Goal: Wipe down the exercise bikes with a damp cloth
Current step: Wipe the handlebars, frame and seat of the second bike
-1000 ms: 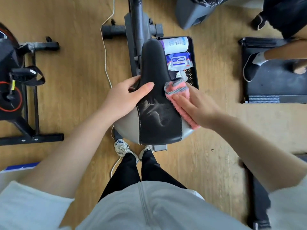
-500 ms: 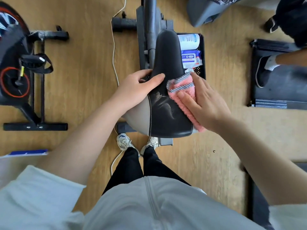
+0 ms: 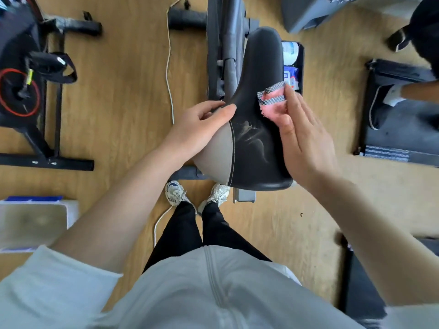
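Note:
The exercise bike's saddle (image 3: 256, 143), black with a grey left side, sits in the middle of the view and shows pale smear marks on top. My left hand (image 3: 197, 131) grips its left edge, thumb on top and fingers curled round the side. A pink cloth (image 3: 273, 105) with a grey checked border lies against the saddle's right side, near where it narrows. My right hand (image 3: 306, 138) presses on the cloth with straight fingers, hiding most of it. The bike's grey frame (image 3: 225, 43) runs forward under the saddle.
A black tray (image 3: 301, 67) holding a wipes pack and a bottle lies right of the saddle. Another bike (image 3: 21, 91) stands at the left, and a treadmill (image 3: 399, 134) with a person's foot (image 3: 389, 96) at the right. A white cable (image 3: 169, 67) crosses the wooden floor.
My right hand has slid the cloth forward along the saddle's right side, towards the nose. My left hand keeps its hold on the left edge. The view has shifted a little.

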